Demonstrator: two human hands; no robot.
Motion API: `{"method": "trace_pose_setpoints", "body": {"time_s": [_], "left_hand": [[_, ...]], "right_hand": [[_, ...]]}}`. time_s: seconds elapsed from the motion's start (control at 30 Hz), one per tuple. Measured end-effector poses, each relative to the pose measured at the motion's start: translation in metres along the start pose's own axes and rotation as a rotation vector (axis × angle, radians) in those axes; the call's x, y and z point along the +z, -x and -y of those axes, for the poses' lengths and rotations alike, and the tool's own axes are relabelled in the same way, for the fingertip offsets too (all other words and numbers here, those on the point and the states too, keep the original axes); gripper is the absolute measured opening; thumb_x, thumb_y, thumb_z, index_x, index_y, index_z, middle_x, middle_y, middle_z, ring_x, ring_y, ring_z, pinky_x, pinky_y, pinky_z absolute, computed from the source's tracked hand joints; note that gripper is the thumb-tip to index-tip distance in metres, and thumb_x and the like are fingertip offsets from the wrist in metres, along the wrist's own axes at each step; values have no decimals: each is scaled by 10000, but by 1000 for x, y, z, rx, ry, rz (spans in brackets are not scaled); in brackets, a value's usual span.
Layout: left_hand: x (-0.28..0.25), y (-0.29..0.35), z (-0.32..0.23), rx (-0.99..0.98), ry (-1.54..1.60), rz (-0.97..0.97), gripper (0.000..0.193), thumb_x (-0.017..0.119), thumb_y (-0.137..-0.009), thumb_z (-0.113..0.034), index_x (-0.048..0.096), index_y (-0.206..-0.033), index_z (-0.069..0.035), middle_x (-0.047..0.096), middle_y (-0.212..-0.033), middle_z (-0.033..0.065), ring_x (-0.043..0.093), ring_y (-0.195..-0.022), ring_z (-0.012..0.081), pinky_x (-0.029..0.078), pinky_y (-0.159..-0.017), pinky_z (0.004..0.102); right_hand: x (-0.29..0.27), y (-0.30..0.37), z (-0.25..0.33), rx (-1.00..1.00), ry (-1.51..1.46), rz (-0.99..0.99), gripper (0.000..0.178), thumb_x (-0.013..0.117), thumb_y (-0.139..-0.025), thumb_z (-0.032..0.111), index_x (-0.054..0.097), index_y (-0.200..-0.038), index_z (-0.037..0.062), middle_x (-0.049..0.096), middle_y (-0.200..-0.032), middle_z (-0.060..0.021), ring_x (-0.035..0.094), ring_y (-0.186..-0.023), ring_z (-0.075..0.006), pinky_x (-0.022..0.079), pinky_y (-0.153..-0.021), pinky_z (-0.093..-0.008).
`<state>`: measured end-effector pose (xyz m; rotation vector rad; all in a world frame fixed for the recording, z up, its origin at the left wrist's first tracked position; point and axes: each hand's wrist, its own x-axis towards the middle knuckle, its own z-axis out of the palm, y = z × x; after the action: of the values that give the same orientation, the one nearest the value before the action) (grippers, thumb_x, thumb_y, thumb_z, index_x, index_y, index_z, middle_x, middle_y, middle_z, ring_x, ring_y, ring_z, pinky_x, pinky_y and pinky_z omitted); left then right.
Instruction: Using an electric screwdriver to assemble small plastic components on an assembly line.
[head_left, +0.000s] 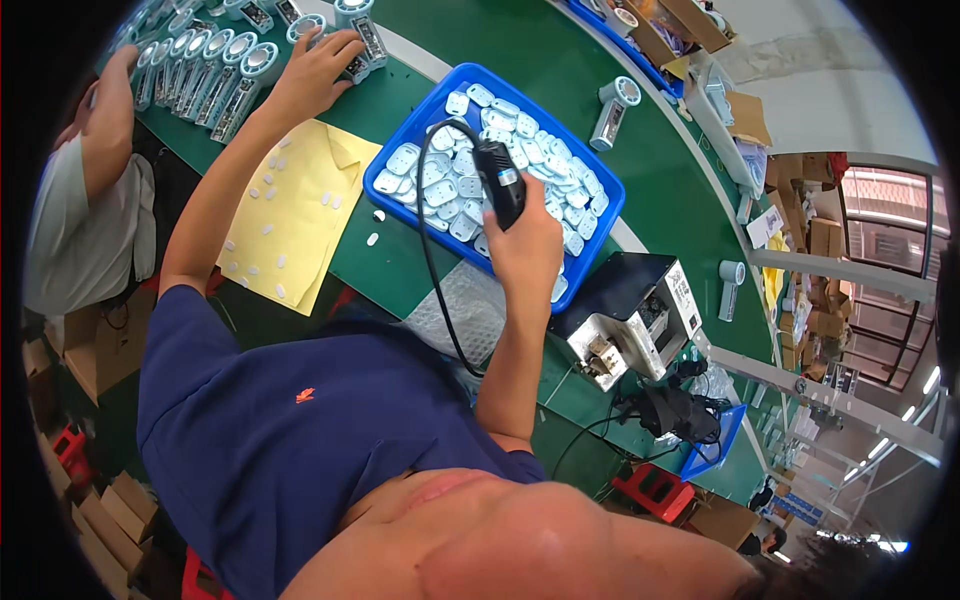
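My right hand (530,235) is wrapped around a black electric screwdriver (503,183), its cable looping down toward my body. It hovers over a blue tray (465,72) heaped with pale-blue flat plastic covers (440,192). At the upper left, my left hand (315,78) has its fingers curled over a pale-blue round-headed device (307,24), whose body shows partly below the fingers with bare electronics. Beside it stands another such device (372,45). To its left runs a row of similar open-sided devices (238,100). The screwdriver's tip cannot be made out.
Yellow paper (290,215) with small white pieces lies left of the tray. A black-and-metal machine (630,315) stands to the right. Single devices lie on the green table beyond (612,112) and farther right (731,290). Another person's arm (105,130) reaches in at left.
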<state>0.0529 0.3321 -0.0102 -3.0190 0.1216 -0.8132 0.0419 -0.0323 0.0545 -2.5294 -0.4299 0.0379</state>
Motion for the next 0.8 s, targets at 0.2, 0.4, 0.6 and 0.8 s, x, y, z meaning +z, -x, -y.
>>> {"method": "trace_pose_setpoints", "body": {"time_s": [0.2,0.4,0.6,0.8], "left_hand": [[-36,-8,-8,146,33,-141,499,761,-719,-82,573,-1180,-128,615,-1127,46,583,-1060,236,380,-991,419],[-92,17,-65,-53,204,-651,414,782,-688,-50,663,-1084,-48,676,-944,78,643,-822,239,511,-773,328],[-96,64,-166,-70,469,-827,367,667,-686,-35,566,-1031,43,554,-920,125,612,-744,286,536,-770,459],[-84,75,-278,4,942,-662,384,690,-701,74,520,-1035,-8,353,-1010,107,641,-712,257,492,-511,291]], "right_hand": [[-36,21,13,135,-358,-73,561,798,-732,216,529,-1185,23,638,-773,-73,593,-684,-124,478,-637,-285],[-54,62,12,86,-1006,-39,593,778,-723,34,493,-1240,-25,539,-719,26,477,-614,-55,404,-600,-213],[-53,93,2,189,-1195,100,610,780,-729,58,469,-1247,-22,542,-728,18,495,-628,-47,397,-615,-209],[-43,121,-22,215,-1293,13,657,764,-738,122,376,-1250,-16,523,-644,-44,487,-493,-113,443,-493,-263]]}}
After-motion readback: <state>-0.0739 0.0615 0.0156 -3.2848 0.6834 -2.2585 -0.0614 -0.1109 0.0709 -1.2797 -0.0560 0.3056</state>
